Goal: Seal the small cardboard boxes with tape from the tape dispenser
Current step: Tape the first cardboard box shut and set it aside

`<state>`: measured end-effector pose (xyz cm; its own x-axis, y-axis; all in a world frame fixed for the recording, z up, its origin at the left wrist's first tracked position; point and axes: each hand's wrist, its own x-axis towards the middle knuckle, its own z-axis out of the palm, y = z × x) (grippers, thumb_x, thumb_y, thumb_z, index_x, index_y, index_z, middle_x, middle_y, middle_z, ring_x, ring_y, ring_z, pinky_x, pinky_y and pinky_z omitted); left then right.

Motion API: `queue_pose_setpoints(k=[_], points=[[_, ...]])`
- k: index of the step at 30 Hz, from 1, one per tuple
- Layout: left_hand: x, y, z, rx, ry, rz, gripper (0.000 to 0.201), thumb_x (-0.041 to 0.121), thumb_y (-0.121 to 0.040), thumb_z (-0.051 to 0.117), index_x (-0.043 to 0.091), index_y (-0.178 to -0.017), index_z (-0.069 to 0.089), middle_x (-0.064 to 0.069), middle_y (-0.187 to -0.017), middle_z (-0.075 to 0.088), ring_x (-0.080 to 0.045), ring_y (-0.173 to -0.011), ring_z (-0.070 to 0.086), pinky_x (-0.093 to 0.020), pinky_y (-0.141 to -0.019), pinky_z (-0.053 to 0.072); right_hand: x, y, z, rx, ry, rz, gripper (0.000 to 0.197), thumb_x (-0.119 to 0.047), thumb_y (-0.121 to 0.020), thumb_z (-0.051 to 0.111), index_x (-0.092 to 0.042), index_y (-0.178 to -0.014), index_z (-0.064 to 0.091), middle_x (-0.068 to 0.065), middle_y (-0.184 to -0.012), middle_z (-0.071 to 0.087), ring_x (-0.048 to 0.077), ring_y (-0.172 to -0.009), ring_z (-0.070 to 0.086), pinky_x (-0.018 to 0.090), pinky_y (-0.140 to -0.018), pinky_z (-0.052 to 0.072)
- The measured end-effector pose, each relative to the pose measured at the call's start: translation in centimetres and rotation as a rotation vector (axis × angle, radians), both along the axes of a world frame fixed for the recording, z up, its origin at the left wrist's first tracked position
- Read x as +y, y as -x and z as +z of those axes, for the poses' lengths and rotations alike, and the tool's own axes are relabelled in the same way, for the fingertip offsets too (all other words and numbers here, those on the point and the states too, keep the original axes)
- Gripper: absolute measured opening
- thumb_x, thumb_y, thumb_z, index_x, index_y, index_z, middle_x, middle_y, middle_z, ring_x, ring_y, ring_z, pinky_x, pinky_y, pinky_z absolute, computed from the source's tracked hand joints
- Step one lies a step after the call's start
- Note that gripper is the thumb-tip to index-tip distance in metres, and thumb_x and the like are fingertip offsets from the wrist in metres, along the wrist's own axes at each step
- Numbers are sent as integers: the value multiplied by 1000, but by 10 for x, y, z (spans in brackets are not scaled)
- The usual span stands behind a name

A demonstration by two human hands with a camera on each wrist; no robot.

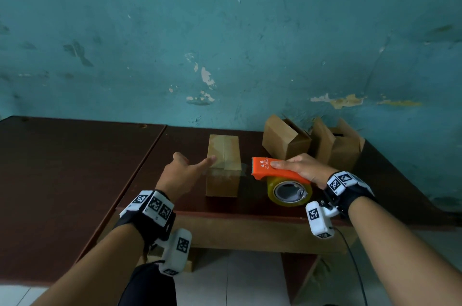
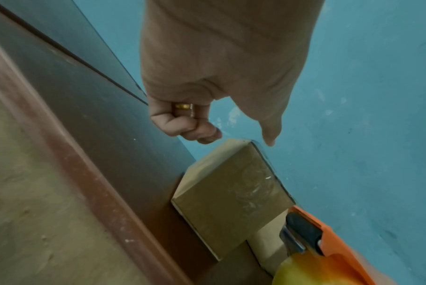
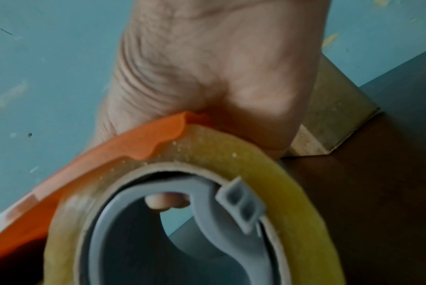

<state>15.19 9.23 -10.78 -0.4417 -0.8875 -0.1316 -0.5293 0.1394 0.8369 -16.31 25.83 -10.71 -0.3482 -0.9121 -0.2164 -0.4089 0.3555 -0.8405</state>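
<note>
My left hand (image 1: 180, 172) reaches toward the frame's centre, thumb touching the closed, taped brown cardboard box (image 1: 223, 165) on the dark brown surface (image 1: 75, 180); its other fingers curl in, holding nothing. My right hand (image 1: 303, 167) grips the orange tape dispenser (image 1: 272, 168) with its yellowish roll, just right of the box. My palm hides the dispenser's rear.

The tape dispenser (image 1: 270, 168) is orange with white lettering and carries a translucent yellowish tape roll (image 1: 290, 192) on a grey core, the cardboard boxes (image 1: 223, 155) are plain tan, the desk (image 1: 75, 168) dark reddish-brown, the wall (image 1: 225, 30) mottled teal with pale chipped patches.
</note>
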Motion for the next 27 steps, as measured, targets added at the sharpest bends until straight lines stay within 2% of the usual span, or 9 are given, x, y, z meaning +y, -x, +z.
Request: queue_pose_setpoints(k=[4, 8, 13, 15, 18, 20, 24, 26, 27], points=[[-1, 7, 8, -104, -64, -6, 106, 84, -64, 76, 6, -128, 41, -5, -81, 68, -11, -57, 58, -24, -44, 46, 3, 0, -2, -18, 24, -6, 103, -85, -44, 88, -5, -107, 79, 17, -99, 81, 35, -96, 78, 40, -95, 60], [-6, 7, 19, -170, -115, -19, 119, 81, -63, 79, 5, -142, 33, -3, -69, 66, -9, -48, 53, -23, -44, 44, 5, 0, -1, -27, 21, 0, 108, -85, -44, 87, -3, -112, 76, 17, -101, 81, 37, -101, 77, 39, -93, 61], [-12, 9, 23, -224, -205, -72, 107, 84, -60, 78, 6, -130, 54, -1, -59, 64, -9, -46, 53, -22, -44, 43, 6, 0, 1, -27, 21, 13, 110, -88, -41, 86, -4, -112, 76, 16, -101, 81, 36, -100, 78, 39, -93, 61], [-10, 10, 25, -241, -234, -87, 95, 84, -64, 75, 9, -120, 62, -4, -67, 73, -13, -55, 64, -24, -51, 54, 6, 0, 0, -28, 33, 15, 108, -88, -41, 86, -5, -110, 77, 17, -101, 81, 33, -96, 78, 39, -93, 60], [-10, 12, 27, -262, -226, -94, 86, 82, -72, 72, 9, -117, 64, -8, -83, 80, -20, -79, 79, -32, -73, 64, 6, 0, -1, -29, 44, 17, 107, -88, -42, 86, -4, -108, 77, 17, -100, 81, 30, -92, 78, 39, -93, 60], [-11, 12, 29, -273, -216, -95, 87, 81, -72, 72, 9, -120, 62, -8, -85, 81, -21, -81, 80, -36, -78, 65, 6, 0, -1, -25, 45, 12, 103, -86, -45, 85, -4, -109, 77, 17, -100, 81, 32, -95, 78, 39, -94, 60], [-13, 11, 31, -334, -208, -60, 96, 82, -66, 76, 7, -123, 59, -8, -99, 75, -25, -83, 79, -38, -77, 65, 7, -1, -1, -40, 56, -10, 88, -77, -57, 84, -5, -107, 78, 17, -99, 81, 32, -93, 78, 35, -88, 60], [-15, 13, 29, -345, -66, -29, 104, 81, -64, 79, 7, -131, 52, -13, -114, 70, -29, -95, 76, -42, -83, 64, 7, -2, -1, -37, 55, -16, 83, -76, -62, 85, -5, -106, 79, 17, -98, 81, 33, -92, 78, 34, -87, 60], [-17, 16, 26, -340, 55, -33, 107, 77, -65, 81, 10, -140, 46, -16, -126, 64, -32, -108, 71, -44, -91, 61, 7, -2, -1, -37, 51, -22, 81, -74, -64, 85, -5, -106, 79, 17, -98, 81, 35, -95, 78, 35, -88, 60]])
